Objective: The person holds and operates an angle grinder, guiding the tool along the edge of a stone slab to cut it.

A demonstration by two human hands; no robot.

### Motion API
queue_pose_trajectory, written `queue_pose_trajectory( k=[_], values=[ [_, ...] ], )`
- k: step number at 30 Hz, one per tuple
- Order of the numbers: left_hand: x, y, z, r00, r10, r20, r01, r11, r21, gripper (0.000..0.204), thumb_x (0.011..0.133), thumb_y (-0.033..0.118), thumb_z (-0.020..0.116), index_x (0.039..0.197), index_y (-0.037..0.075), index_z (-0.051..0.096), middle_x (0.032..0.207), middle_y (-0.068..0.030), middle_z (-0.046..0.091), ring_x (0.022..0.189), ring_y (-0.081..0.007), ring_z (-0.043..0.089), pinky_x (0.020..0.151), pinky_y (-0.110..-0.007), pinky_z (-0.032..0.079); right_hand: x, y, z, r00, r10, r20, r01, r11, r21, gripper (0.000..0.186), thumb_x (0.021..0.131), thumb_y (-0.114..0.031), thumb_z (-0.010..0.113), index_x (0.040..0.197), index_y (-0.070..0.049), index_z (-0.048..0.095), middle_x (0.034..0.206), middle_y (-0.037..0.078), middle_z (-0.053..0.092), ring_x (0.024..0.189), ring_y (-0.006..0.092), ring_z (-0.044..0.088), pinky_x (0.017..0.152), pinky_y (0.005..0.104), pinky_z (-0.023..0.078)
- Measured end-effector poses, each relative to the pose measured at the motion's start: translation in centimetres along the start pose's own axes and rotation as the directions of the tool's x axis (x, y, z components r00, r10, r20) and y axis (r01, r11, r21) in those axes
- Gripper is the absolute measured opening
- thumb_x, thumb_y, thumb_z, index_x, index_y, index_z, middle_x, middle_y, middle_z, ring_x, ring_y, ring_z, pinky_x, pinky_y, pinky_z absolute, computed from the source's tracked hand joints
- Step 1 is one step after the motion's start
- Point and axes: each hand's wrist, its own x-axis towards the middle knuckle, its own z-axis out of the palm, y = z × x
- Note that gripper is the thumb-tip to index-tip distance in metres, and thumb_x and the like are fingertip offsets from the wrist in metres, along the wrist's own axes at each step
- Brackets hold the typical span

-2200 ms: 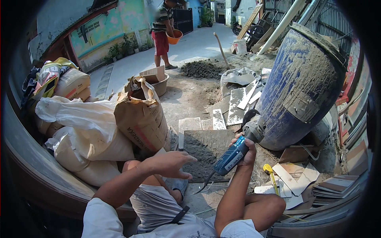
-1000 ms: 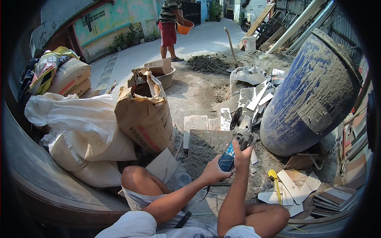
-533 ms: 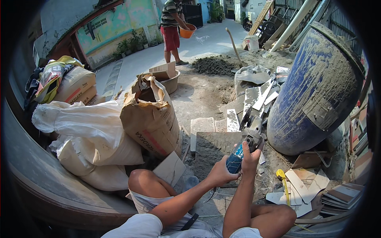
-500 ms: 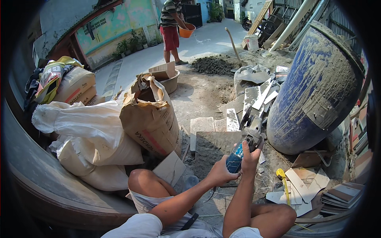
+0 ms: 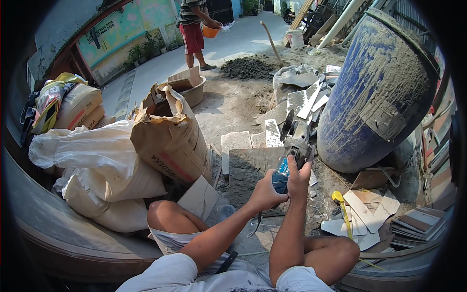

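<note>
Both my hands hold an angle grinder (image 5: 297,142) with a blue body and grey metal head, raised in front of my knees. My left hand (image 5: 267,191) is closed round the rear of its body. My right hand (image 5: 299,177) grips it nearer the head, thumb along the top. The dark disc (image 5: 288,124) points away from me, apart from the tiles. Below the grinder's left side lies a grey, dusty slab (image 5: 243,163). Its cord (image 5: 258,224) hangs below my left hand.
A mud-caked blue barrel (image 5: 369,97) leans at right. Tile pieces (image 5: 362,214) and a yellow tape measure (image 5: 339,198) lie near my right knee. At left stand an open paper sack (image 5: 170,146) and white sacks (image 5: 97,160). Farther off, a person (image 5: 191,29) holds an orange bucket (image 5: 211,31).
The whole view has shifted, so surroundings appear slightly left and higher. The grinder is turned, showing more of its disc. Water now flies from the other person's bucket.
</note>
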Motion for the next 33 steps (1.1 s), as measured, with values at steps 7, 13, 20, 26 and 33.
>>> queue_pose_trajectory(
  k=[7, 13, 20, 26, 33],
  values=[
    [0.4, 0.7, 0.9, 0.999, 0.023, -0.027, -0.020, 0.994, 0.104, 0.074, 0.058, 0.028, 0.087, 0.116, 0.000, 0.050, 0.102, -0.0207, 0.067, 0.094, -0.0304, 0.069, 0.082, -0.038, 0.053, 0.0, -0.7, -0.5, 0.999, -0.030, -0.032, 0.027, 0.996, -0.090, 0.086, 0.097, -0.032, 0.062, 0.153, 0.006, 0.008, 0.139, 0.018, 0.047, 0.125, 0.0241, 0.048, 0.108, 0.0342, 0.034],
    [0.9, 1.1, 0.9, 0.999, 0.045, 0.007, -0.045, 0.994, 0.103, 0.074, 0.058, 0.028, 0.087, 0.115, 0.001, 0.050, 0.102, -0.0208, 0.067, 0.095, -0.0313, 0.069, 0.082, -0.038, 0.052, 0.3, -0.2, -1.2, 0.996, -0.067, -0.055, 0.061, 0.992, -0.115, 0.083, 0.098, -0.030, 0.060, 0.153, 0.005, 0.008, 0.141, 0.019, 0.046, 0.128, 0.0249, 0.046, 0.108, 0.0348, 0.034],
    [1.7, 1.6, 1.9, 0.993, 0.116, 0.016, -0.117, 0.982, 0.149, 0.078, 0.058, 0.034, 0.089, 0.116, 0.001, 0.048, 0.099, -0.0235, 0.068, 0.094, -0.0378, 0.068, 0.081, -0.044, 0.053, 0.7, -1.1, -2.0, 0.986, -0.132, -0.101, 0.120, 0.986, -0.114, 0.072, 0.100, -0.027, 0.055, 0.152, 0.003, 0.016, 0.139, 0.019, 0.047, 0.126, 0.0261, 0.049, 0.107, 0.0368, 0.036],
    [2.8, 1.8, 3.2, 0.994, 0.092, 0.057, -0.105, 0.951, 0.292, 0.083, 0.059, 0.039, 0.089, 0.118, 0.001, 0.045, 0.099, -0.0234, 0.068, 0.093, -0.0402, 0.067, 0.081, -0.046, 0.053, 1.0, -0.1, -2.7, 0.961, -0.091, -0.263, 0.056, 0.989, -0.136, 0.057, 0.100, -0.023, 0.052, 0.148, 0.001, 0.030, 0.136, 0.017, 0.051, 0.120, 0.0270, 0.053, 0.104, 0.0377, 0.039],
    [4.5, 1.6, 6.0, 0.990, -0.009, 0.143, -0.053, 0.905, 0.422, 0.077, 0.061, 0.041, 0.086, 0.114, 0.001, 0.046, 0.100, -0.0255, 0.067, 0.097, -0.0414, 0.066, 0.082, -0.049, 0.053, 1.4, 1.8, -5.3, 0.903, 0.012, -0.430, -0.018, 1.000, -0.009, 0.050, 0.102, -0.020, 0.050, 0.145, -0.001, 0.033, 0.140, 0.017, 0.047, 0.124, 0.0265, 0.050, 0.104, 0.0394, 0.039]
  ],
)
